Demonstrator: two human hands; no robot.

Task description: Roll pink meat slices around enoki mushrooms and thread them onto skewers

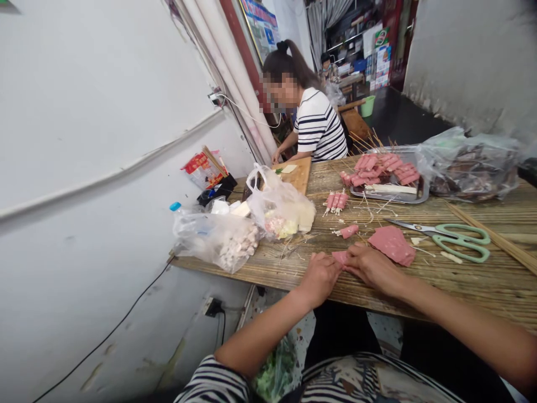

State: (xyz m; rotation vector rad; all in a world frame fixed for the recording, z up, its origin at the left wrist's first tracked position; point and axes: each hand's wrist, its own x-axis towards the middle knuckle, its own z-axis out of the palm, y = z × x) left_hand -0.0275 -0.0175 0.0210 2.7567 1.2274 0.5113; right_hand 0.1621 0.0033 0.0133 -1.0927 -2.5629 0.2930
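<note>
Fingers of your left hand [322, 278] and right hand [373, 267] pinch a small pink slice [340, 257] between them at the desk [436, 285]'s near edge. Beyond lies the metal tray [424, 187] of pink rolls; right of you, green-handled scissors [455, 237]; nearer, a flat pink stack [392, 244]; just past your hands, one roll [349, 231].

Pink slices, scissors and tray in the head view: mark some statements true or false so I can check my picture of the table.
1. The green-handled scissors lie on the wooden table. True.
2. The flat pink slices are inside the metal tray. False: they lie on the table, outside it.
3. Left hand and right hand are both at one small pink piece. True.
4. The co-worker wears a plain black top. False: it is white with dark stripes.
</note>
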